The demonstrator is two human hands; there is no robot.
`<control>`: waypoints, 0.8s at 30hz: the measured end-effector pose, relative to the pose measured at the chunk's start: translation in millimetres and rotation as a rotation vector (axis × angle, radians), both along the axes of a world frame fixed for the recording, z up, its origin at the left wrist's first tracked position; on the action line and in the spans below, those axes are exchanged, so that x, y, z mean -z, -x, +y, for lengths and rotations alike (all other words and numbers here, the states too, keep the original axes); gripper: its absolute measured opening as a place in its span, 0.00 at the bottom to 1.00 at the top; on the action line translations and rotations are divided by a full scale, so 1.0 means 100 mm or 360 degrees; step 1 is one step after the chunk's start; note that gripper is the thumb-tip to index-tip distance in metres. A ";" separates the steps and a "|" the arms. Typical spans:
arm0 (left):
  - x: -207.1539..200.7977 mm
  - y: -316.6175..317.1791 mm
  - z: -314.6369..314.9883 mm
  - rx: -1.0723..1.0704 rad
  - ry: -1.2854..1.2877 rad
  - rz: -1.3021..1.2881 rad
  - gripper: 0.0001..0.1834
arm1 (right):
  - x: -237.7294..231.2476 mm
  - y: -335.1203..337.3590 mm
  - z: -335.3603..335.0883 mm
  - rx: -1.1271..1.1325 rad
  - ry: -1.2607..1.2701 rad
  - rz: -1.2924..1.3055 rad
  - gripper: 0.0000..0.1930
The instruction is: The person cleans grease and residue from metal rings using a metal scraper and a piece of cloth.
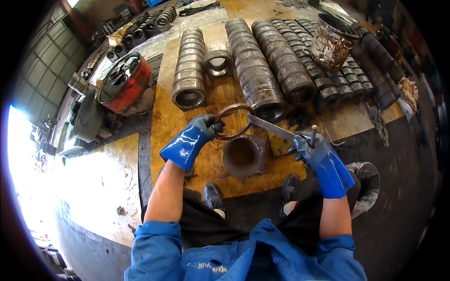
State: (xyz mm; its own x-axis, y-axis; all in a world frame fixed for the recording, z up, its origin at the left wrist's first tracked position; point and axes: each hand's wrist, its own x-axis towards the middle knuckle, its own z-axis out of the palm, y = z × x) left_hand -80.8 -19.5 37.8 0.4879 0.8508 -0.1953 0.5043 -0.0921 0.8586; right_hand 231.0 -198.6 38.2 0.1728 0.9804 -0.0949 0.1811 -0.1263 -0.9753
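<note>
While the left grip (206, 127) clasps one side of a brown ring (234, 107), the right grip (310, 147) grasps a flat metal blade (272, 127), its tip at the ring's right edge; the ring is held near a hollow metal cylinder (261, 153) resting on the stained yellow board (164, 126).

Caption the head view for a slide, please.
Gloved left hand holds a brown ring; gloved right hand holds a flat blade at its rim, with rows of metal cylinders beyond.
</note>
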 end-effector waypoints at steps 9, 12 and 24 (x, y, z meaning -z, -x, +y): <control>0.15 -0.24 -0.27 0.0261 -0.0635 0.1135 0.12 | 0.09 0.24 0.03 -0.0239 -0.0354 -0.0640 0.07; 0.17 -0.35 -0.31 0.0359 -0.0758 0.1225 0.10 | 0.25 0.26 0.05 -0.0138 -0.0067 0.0475 0.08; 0.22 -0.20 -0.15 0.0106 -0.0752 0.1149 0.10 | 0.38 0.21 0.03 -0.0251 0.0114 0.0852 0.14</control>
State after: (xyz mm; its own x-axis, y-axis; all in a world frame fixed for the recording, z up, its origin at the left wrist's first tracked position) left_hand -61.1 -34.3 15.8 0.4325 0.8950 -0.1096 0.8923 -0.4074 0.1944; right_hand 209.8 -195.7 -0.2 -0.0661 0.9784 -0.1961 -0.3146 -0.2069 -0.9264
